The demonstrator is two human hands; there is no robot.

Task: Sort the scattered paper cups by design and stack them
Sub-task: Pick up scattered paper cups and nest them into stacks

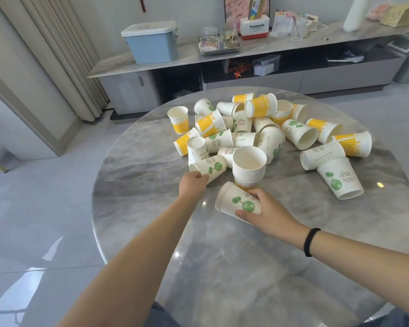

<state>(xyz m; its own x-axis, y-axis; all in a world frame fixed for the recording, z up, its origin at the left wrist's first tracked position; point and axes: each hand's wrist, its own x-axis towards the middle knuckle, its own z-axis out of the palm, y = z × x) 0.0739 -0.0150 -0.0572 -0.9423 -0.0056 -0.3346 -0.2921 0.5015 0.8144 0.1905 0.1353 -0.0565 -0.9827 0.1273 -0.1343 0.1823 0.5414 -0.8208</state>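
- Nearest to me, my right hand (267,208) grasps a short nested stack of green-tree cups (237,202): thumb on the near side, fingers over the far side by the base. The stack lies tilted just above the round marble table (222,267), its long axis running left to right, rims pointing left and base tucked into my palm.
- Just beyond it, touching or nearly touching, stands an upright stack of cups (249,167), mouth open upward. A yellow band shows at its foot.
- To the left, my left hand (191,184) reaches forward and its fingers curl onto the rim of a single green-tree cup (210,167) lying on its side. That cup's mouth faces near-left into my hand, and its base points far-right toward the pile.
- Farther back, the loose pile of cups (269,128) spreads across the far half of the table, green-tree and yellow-striped designs mixed, most on their sides pointing every way, a few upright.
- Near the right edge, an upside-down green-tree cup (340,179) leans by itself.
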